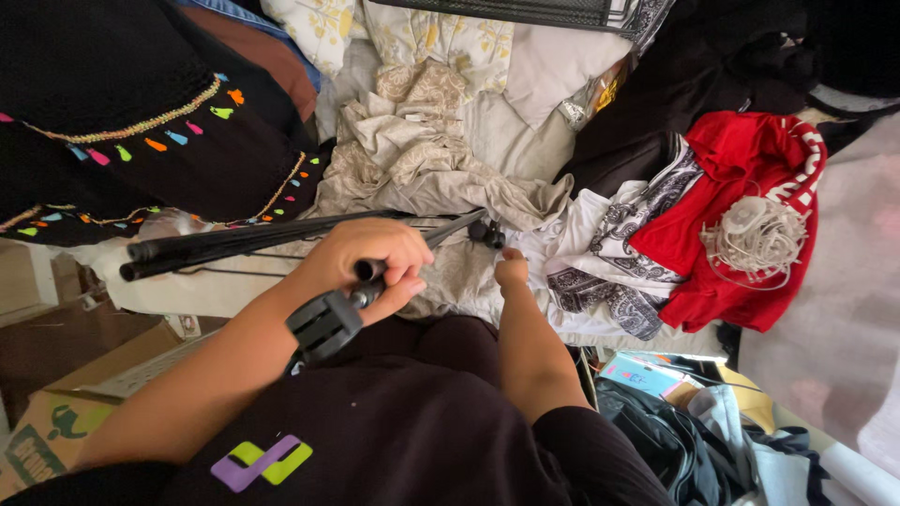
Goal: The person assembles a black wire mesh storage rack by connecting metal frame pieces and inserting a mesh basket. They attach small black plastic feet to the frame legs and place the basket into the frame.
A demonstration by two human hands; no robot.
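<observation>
Seen from above: left hand [370,258] clamped around the central column of a black folded tripod [281,245], fingers curled tight over the shaft just above its black mounting head [323,325]. Right hand [511,272] closed, fingertips pinched on the far end of the tripod near a small black knob [487,232]; exact spread of those fingers hidden behind the knuckles. Tripod held level over a heap of beige crumpled cloth [422,155], its 2 bundled legs pointing left of the heap, tips ending below a black garment with coloured tassels [141,131]. Right of the beige cloth: a black-and-white paisley scarf [623,253], then a red garment [741,178] carrying a tangle of white cord [757,236]. Behind the beige cloth, a yellow-flowered pillow [450,37]. Left of and below the tripod legs, a cardboard box [47,431].
</observation>
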